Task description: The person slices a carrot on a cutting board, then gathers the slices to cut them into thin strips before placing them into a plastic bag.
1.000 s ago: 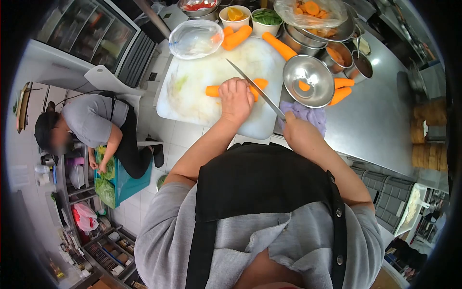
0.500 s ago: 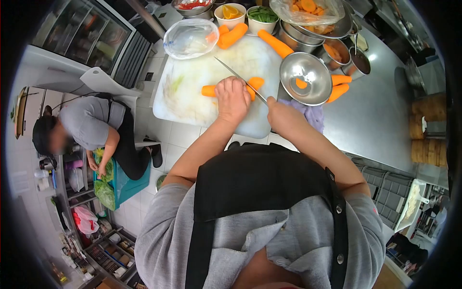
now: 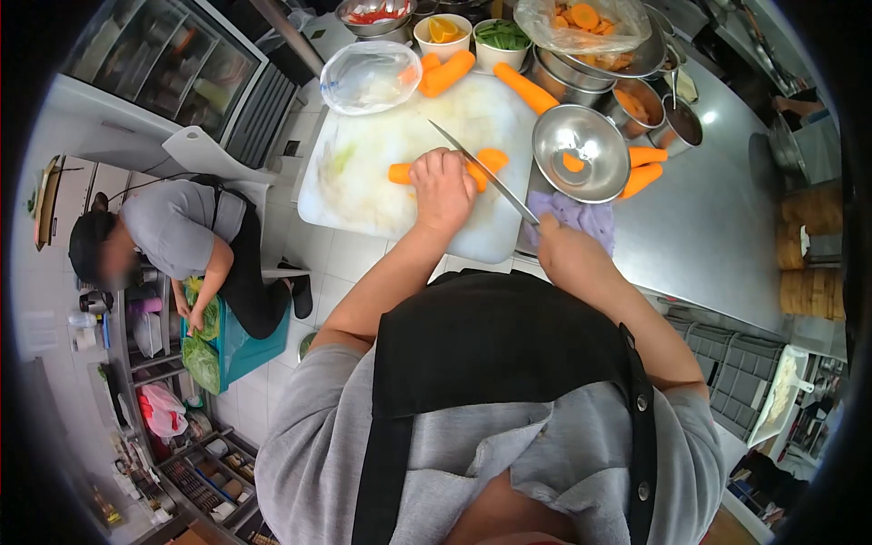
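My left hand [image 3: 443, 186] presses down on a peeled carrot [image 3: 400, 172] lying across the white cutting board [image 3: 363, 186]. My right hand [image 3: 561, 247] grips the handle of a long knife [image 3: 481, 171], whose blade slants over the carrot's right end beside my left fingers. A cut carrot piece [image 3: 493, 160] lies just right of the blade.
A steel bowl [image 3: 581, 151] with a carrot slice sits right of the board on a purple cloth [image 3: 581, 216]. Whole carrots [image 3: 526, 87], a plastic bag [image 3: 371, 76] and several bowls line the far edge. Another person [image 3: 182, 238] crouches on the floor at left over greens.
The knife pushed forward across the carrot half a second ago, then drew back toward me. My left hand has stayed on the carrot.
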Available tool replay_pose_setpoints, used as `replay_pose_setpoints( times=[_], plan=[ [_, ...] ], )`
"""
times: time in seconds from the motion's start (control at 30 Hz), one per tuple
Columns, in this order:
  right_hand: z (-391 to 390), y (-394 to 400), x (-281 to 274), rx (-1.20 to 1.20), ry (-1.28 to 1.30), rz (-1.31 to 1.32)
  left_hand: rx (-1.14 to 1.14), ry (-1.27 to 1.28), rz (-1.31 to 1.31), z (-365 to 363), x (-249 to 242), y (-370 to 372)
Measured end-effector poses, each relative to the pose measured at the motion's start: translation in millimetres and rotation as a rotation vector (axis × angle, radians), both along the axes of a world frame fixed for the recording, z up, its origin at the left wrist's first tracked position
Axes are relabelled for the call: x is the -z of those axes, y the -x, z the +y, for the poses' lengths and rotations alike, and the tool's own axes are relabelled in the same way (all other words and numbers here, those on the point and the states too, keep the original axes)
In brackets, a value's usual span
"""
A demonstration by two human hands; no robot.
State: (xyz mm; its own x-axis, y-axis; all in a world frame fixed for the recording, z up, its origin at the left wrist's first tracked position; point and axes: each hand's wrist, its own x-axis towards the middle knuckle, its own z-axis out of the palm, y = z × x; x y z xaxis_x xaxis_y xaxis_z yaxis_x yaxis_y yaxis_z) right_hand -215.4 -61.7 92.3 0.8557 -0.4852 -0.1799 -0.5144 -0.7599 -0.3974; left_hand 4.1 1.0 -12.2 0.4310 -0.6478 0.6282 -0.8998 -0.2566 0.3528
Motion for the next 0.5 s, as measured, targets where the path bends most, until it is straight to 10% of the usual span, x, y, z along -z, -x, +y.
replay_pose_setpoints(
  times=[0.5],
  plan=[
    [-11.6,-60.0,5.9,0.042,-0.117,0.133,0.014,0.022,0.032,1.9,-2.1,1.6]
  ],
)
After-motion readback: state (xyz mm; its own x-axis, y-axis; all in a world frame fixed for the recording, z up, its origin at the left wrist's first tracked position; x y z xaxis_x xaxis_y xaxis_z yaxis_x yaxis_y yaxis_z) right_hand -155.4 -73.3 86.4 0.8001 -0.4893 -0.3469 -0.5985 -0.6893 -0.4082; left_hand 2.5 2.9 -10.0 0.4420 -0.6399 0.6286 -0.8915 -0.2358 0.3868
